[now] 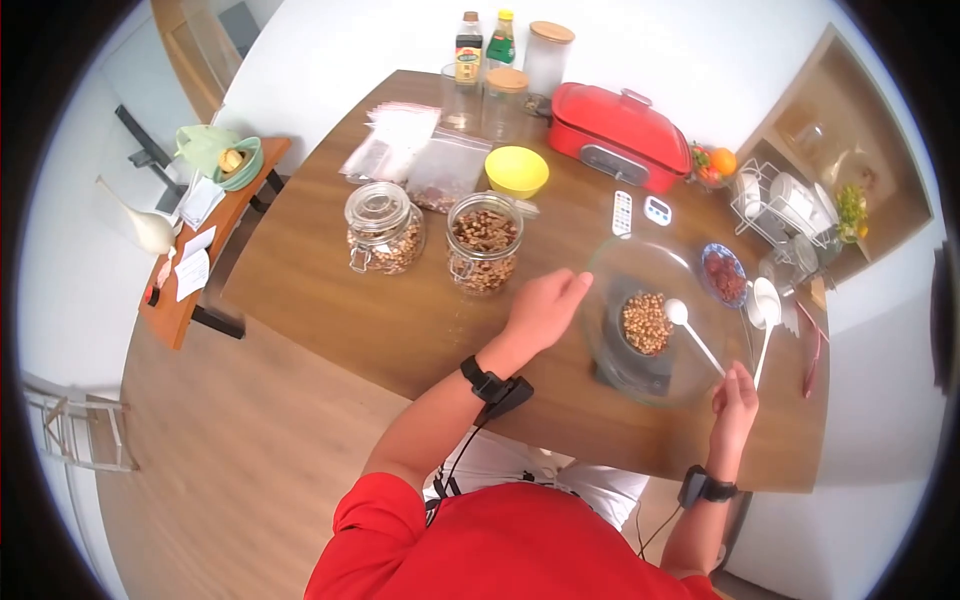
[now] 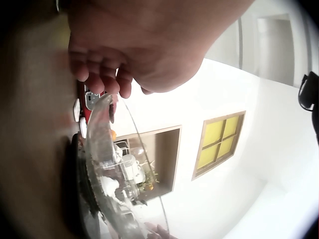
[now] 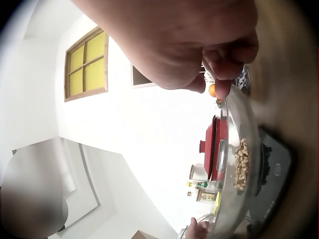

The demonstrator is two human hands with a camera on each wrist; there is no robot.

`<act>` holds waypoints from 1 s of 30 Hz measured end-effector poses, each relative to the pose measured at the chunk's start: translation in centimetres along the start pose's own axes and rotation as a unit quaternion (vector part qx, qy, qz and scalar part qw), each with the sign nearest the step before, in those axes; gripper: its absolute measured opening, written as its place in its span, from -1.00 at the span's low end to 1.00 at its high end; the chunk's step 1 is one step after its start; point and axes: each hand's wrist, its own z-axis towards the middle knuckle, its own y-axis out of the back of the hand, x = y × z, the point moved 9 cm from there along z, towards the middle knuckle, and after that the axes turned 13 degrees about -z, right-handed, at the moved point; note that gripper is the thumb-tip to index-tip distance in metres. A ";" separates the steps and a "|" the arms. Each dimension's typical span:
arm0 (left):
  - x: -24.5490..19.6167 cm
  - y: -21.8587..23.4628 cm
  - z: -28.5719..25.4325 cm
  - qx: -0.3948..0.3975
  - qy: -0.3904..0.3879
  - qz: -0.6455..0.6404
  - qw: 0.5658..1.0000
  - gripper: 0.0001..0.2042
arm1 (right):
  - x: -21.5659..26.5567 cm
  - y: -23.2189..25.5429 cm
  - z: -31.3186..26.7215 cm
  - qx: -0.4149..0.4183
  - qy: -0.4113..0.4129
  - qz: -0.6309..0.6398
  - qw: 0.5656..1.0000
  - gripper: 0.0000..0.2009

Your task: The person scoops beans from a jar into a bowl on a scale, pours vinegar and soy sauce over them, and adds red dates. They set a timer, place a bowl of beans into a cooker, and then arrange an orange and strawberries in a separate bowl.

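A large clear glass bowl (image 1: 620, 385) stands on a dark flat scale (image 3: 280, 172). Small tan nuts or beans (image 1: 648, 322) lie in a heap on its bottom. My right hand (image 1: 736, 400) pinches the handle of a white spoon (image 1: 677, 312), whose head is inside the bowl beside the heap. On the bowl's left side is my left hand (image 1: 545, 312), fingers extended, with fingertips right at the rim in the left wrist view. Two clip-top glass jars, one with pale pieces (image 1: 385, 240) and one with brown pieces (image 1: 485, 245), stand left of that hand.
A yellow bowl (image 1: 517, 172) and plastic bags (image 1: 450, 165) lie behind the jars. A red electric cooker (image 1: 620, 130) stands at the back. On the right are a blue-patterned dish (image 1: 724, 275), a white ladle (image 1: 766, 300) and a dish rack (image 1: 780, 205).
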 end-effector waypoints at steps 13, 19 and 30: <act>-2.5 7.6 -8.5 0.002 0.049 -0.006 0.999 -0.73 | -2.0 1.1 -1.7 -0.012 0.024 0.034 0.999 -0.54; -2.4 22.0 -10.6 -0.277 -0.046 -0.057 0.958 -0.81 | -3.9 3.3 -2.5 -0.080 0.017 0.085 0.993 -0.50; -11.2 29.3 -6.8 -0.315 -0.126 0.224 0.914 -0.53 | -9.1 4.0 -3.9 -0.117 -0.017 0.036 0.992 -0.56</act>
